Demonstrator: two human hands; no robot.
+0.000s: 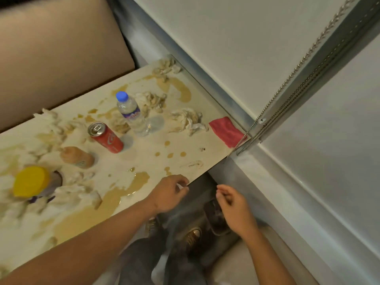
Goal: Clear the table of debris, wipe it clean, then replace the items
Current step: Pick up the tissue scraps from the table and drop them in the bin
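The pale table [144, 153] is smeared with brown spills and strewn with several crumpled, stained tissues [188, 120]. On it stand a water bottle with a blue cap [130, 112], a red soda can [106, 137], a small tan bottle [77, 157] and a jar with a yellow lid [30, 183]. A folded pink cloth [227, 131] lies at the table's far right corner. My left hand [169, 194] hovers over the near table edge, fingers loosely curled and holding nothing. My right hand [234, 206] hangs off the table over my lap, also loosely curled and holding nothing.
A beige seat back [51, 50] lies beyond the table. A white wall and a blind with a bead chain [287, 83] run along the right side. My legs and shoes [193, 237] are below the table edge.
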